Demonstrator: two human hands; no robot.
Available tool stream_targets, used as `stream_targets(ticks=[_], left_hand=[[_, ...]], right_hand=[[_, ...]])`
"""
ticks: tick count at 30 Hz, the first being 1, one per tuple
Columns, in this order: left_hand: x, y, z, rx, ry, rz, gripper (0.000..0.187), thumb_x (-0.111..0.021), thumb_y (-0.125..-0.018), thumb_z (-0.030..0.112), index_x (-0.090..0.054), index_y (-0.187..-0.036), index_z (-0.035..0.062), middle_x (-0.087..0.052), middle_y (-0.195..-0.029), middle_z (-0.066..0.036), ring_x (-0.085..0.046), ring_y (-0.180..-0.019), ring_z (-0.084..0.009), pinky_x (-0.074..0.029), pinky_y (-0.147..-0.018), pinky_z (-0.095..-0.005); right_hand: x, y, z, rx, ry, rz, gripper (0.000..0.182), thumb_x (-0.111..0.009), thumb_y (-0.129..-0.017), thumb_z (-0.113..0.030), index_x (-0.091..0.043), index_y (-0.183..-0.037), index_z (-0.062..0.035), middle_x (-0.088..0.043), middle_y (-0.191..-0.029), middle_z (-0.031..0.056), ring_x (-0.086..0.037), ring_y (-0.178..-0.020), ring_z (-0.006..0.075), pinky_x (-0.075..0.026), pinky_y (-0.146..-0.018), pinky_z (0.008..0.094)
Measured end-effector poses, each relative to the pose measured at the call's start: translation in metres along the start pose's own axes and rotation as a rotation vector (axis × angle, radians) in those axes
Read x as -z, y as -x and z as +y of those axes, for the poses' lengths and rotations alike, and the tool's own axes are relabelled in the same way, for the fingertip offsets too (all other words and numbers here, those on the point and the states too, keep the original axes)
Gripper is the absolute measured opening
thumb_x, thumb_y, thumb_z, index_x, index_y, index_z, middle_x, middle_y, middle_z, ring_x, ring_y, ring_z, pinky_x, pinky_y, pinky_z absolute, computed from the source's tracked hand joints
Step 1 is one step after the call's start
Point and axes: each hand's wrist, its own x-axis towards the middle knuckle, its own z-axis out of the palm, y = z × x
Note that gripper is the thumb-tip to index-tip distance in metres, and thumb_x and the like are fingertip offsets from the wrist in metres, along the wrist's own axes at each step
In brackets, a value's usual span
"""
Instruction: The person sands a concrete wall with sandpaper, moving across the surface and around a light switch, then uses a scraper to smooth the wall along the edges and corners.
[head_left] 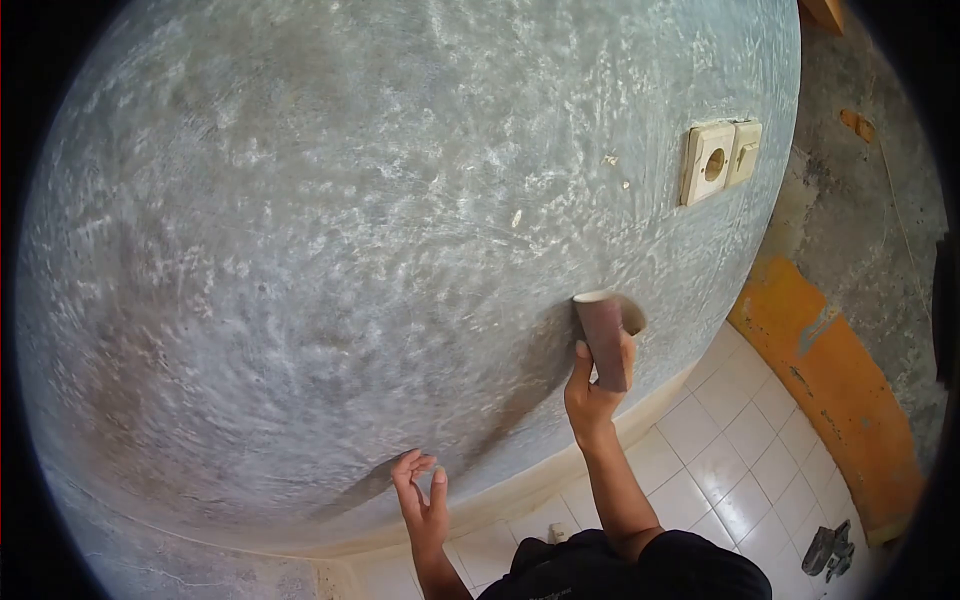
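Note:
A grey-blue wall (330,260) with whitish streaks fills most of the view. My right hand (597,400) grips a folded piece of brown-purple sandpaper (602,345), held up close to the wall at its lower right. The sheet's upper end is curled and shows a pale edge; whether it touches the wall I cannot tell. Lower and to the left, my left hand (425,500) is raised near the wall with its fingers apart and nothing in them.
A cream socket (708,165) and switch (744,153) are on the wall at the upper right. Below lies a white tiled floor (720,440). An orange painted band (835,390) curves at the right, near dark objects (828,550) on the floor.

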Motion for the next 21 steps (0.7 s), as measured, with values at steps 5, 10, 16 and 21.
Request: stream_targets(ticks=[5, 10, 16, 21], left_hand=[[-0.002, -0.001, 0.001, 0.006, -0.003, -0.01, 0.041, -0.059, -0.091, 0.009, -0.045, -0.129, 0.0038, -0.053, -0.11, -0.008, -0.049, -0.106, -0.0163, -0.036, -0.098, -0.0328], [-0.003, 0.0, 0.0, -0.001, -0.004, 0.0, 0.041, -0.059, -0.091, 0.008, -0.045, -0.129, 0.0036, -0.052, -0.11, -0.008, -0.049, -0.105, -0.0162, -0.036, -0.097, -0.0322], [-0.002, -0.001, -0.001, 0.003, -0.021, -0.005, 0.038, -0.06, -0.091, 0.007, -0.048, -0.127, 0.0019, -0.052, -0.114, -0.01, -0.051, -0.106, -0.0177, -0.037, -0.098, -0.0333], [-0.002, -0.002, 0.0, -0.016, -0.082, -0.028, 0.037, -0.061, -0.091, 0.008, -0.05, -0.126, 0.0011, -0.054, -0.115, -0.01, -0.052, -0.106, -0.0179, -0.037, -0.098, -0.0328]], right_hand=[[0.007, 0.008, -0.002, 0.261, 0.145, -0.199, 0.041, -0.06, -0.073, 0.016, -0.069, -0.105, -0.0072, -0.062, -0.107, 0.0099, -0.059, -0.097, 0.026, -0.046, -0.086, 0.0353], [0.002, -0.021, 0.002, 0.195, 0.041, -0.043, 0.051, -0.059, -0.063, 0.019, -0.07, -0.106, -0.0059, -0.062, -0.104, 0.006, -0.058, -0.093, 0.0243, -0.045, -0.082, 0.0341], [0.006, -0.03, 0.007, -0.012, -0.072, 0.073, 0.053, -0.06, -0.058, 0.016, -0.072, -0.103, -0.0086, -0.064, -0.105, 0.0028, -0.059, -0.095, 0.023, -0.045, -0.083, 0.0346], [0.012, -0.01, -0.001, 0.302, 0.111, -0.226, 0.042, -0.056, -0.068, 0.018, -0.069, -0.101, -0.0049, -0.063, -0.103, 0.0114, -0.06, -0.093, 0.0244, -0.047, -0.078, 0.0311]])
